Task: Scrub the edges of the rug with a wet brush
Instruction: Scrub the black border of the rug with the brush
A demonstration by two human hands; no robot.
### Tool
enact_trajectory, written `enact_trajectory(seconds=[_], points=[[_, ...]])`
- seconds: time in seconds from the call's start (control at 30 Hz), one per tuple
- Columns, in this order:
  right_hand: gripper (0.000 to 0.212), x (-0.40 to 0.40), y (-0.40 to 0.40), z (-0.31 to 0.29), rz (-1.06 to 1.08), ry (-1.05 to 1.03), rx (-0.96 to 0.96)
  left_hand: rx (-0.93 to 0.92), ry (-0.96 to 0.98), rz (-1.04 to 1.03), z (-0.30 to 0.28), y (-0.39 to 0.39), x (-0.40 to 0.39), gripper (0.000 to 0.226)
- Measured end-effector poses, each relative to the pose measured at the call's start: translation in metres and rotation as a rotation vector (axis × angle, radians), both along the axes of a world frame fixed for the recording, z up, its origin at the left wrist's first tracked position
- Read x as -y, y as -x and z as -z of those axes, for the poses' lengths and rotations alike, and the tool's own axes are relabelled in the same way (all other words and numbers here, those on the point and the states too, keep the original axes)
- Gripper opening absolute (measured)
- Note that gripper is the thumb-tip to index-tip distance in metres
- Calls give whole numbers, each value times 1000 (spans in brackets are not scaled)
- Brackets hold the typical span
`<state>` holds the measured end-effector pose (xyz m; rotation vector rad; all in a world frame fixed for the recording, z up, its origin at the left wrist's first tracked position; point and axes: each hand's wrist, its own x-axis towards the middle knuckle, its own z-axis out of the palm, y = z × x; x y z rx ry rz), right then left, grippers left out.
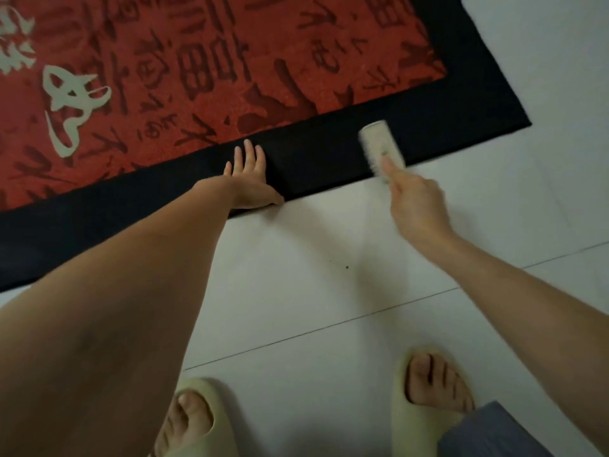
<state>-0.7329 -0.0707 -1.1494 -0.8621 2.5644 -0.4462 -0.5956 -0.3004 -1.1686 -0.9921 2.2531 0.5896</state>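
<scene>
Single head view, looking steeply down from above at the floor (329, 275). Facing forward toward 12 o'clock, where the rug (197, 77) is filling the top of frame. Feet showing at 6 o'clock, directly under the camera. Both arms are reaching in from the lower corners, near the lens. Wide-angle lens is bending the edges. No second view sharing the scene.

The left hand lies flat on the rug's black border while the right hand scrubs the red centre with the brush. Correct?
Not quite. In the head view the brush, held by the right hand, is on the black border, not the red centre. The left hand does lie flat on that border.
</scene>
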Motion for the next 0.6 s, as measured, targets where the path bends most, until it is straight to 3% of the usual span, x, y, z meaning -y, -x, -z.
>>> enact_trajectory(seconds=[0.07, 0.13, 0.3, 0.47, 0.6], points=[[54, 14, -37, 2, -229, 8, 112, 54, 12, -48, -11, 24, -9, 116], [55, 16, -38, 6, -314, 31, 89, 25, 25, -20, -17, 50, -24, 123], [51, -28, 54, 7, 181, 44, -27, 143, 5, -28, -13, 87, -52, 128], [50, -28, 18, 13, -87, 124, 145, 115, 7, -193, -16, 121, -65, 139], [46, -41, 78, 9, 107, 70, 11, 43, -29, -155, -17, 124, -57, 146]])
